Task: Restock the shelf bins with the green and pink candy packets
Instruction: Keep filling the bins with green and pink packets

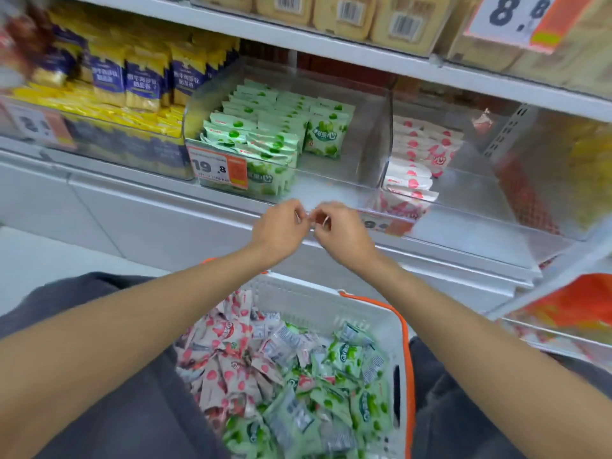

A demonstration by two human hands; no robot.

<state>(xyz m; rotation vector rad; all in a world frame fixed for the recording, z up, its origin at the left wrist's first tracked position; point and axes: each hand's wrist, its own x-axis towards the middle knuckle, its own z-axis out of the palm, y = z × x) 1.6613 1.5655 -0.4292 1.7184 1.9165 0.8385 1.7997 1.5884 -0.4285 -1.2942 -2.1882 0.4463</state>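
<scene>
the basket (318, 303) sits on the person's lap, just under the shelf, likely so that either hand can dip into it and lift straight up to the bins. it holds a loose heap: pink packets (225, 352) mostly on its left side, green packets (347, 392) mostly on its right and front, mixed where the two meet.

above it, the green bin (347, 160), a clear box with an orange price tag (217, 167) on its front, has stocked green packs (265, 127) standing on edge in rows along its left half; its right half is bare floor. just beside it on the right, the pink bin (480, 193) has stocked pink packs (420, 144) piled only against its left wall. judging by that, both bins have plenty of room and most of the restocking is not yet done.

the left hand (281, 226) and right hand (341, 230) meet in the air in front of the shelf edge, between the basket and the bins, fingers curled in and fingertips touching or nearly so. no packet shows in either hand; whether they pinch some small thing between them i cannot tell, as the fingers are blurred.

so the candy is apart from the grip on both sides. the loose packets lie below the forearms, nearer the person's body than the hands are. the stocked ones lie above and beyond the hands, behind the bins' clear front walls. to take a packet, a hand would need to draw in and go down into the basket.
</scene>
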